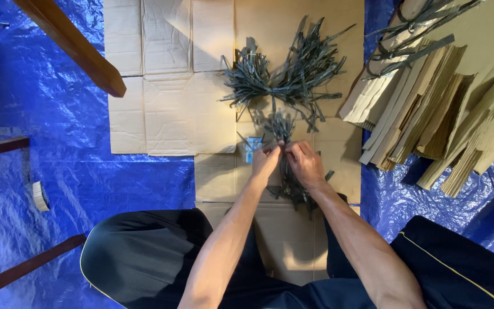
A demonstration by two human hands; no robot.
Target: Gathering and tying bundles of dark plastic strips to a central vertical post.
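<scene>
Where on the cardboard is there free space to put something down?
Bare cardboard sheet lies left of the dark strip bundle, bordered by the blue tarp. It is crowded around both hands, left and right, and at the folded cardboard stack on the right.

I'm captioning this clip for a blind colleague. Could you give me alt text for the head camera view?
Seen from above, a seated person's left hand and right hand grip a small bundle of dark strips over flattened cardboard on a blue tarp. A tied bundle lies beyond; folded cardboard pieces are stacked at right.
</scene>
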